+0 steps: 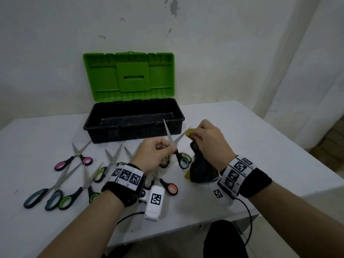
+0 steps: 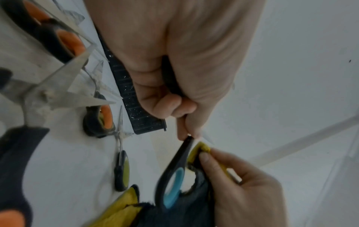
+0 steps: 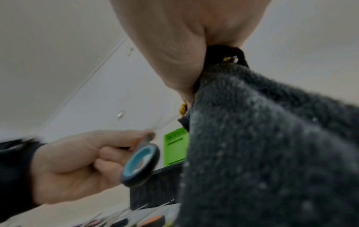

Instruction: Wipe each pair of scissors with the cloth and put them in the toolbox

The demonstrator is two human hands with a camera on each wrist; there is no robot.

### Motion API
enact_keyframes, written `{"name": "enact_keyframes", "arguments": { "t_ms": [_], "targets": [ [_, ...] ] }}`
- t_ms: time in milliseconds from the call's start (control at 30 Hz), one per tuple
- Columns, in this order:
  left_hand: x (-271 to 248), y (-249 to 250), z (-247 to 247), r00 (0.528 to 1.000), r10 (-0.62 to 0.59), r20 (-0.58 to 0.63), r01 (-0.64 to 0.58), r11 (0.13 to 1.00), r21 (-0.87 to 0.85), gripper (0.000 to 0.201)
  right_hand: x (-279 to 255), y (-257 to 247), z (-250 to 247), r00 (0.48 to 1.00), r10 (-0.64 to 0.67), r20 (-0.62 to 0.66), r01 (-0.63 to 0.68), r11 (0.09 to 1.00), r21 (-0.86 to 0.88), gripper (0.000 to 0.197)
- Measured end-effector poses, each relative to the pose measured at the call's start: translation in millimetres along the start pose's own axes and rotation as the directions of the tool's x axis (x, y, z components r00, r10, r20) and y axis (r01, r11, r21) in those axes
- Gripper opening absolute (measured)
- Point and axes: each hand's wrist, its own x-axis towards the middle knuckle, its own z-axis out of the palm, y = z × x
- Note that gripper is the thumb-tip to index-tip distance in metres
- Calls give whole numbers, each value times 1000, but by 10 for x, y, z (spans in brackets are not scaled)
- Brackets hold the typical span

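My left hand [image 1: 158,151] pinches a pair of blue-handled scissors [image 1: 183,162] near the pivot, blades spread apart and pointing up toward the toolbox. One blade [image 1: 167,132] is bare; the other runs into the cloth. My right hand [image 1: 208,140] grips the dark grey and yellow cloth [image 1: 202,168], folded around that blade's tip. The cloth [image 3: 272,145] hangs from the hand. The blue handle loop [image 2: 172,188] [image 3: 141,162] hangs below my left fingers [image 2: 174,106]. The toolbox [image 1: 134,123], black with an upright green lid, stands open behind my hands.
Several more scissors lie on the white table [image 1: 242,127] to the left and under my left wrist: pink-handled [image 1: 74,161], grey-blue [image 1: 42,198], green [image 1: 74,196], orange [image 1: 170,188]. The table's right edge and front edge are close. A wall stands behind the toolbox.
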Motion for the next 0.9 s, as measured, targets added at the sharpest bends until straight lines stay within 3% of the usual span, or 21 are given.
{"name": "enact_keyframes", "arguments": {
  "t_ms": [67,133,233,333,433,533,600,733,900],
  "targets": [
    [6,43,-20,999,-26,-21,25,999,-34,14,23,71,-73,989,77,-123,-68,995,72,10],
    [29,77,-33,997,-60,-40,57,996,-72,13,6,-22,-135,976,8,-215,17,993,116,11],
    [41,106,-3,992,-122,-23,118,984,-137,11,-57,-260,-112,979,-153,-135,173,973,153,12],
    [20,120,37,991,-136,17,137,974,-183,13,-79,-288,-25,977,-214,-11,213,968,133,18],
    [0,109,30,990,-137,20,138,972,-191,7,-21,-191,-15,988,-152,-8,152,982,111,16],
    [-4,85,15,988,-150,35,153,973,-174,6,95,-86,-95,993,-20,-120,32,995,98,12],
    [5,86,9,986,-162,30,165,970,-179,6,97,-103,-131,987,-44,-154,63,991,118,11],
    [38,99,25,987,-162,19,163,969,-186,11,-57,-246,-44,980,-197,8,194,971,138,14],
    [37,47,3,993,-118,16,119,983,-141,8,57,-90,-74,994,-70,-80,77,993,88,13]
  ]
}}
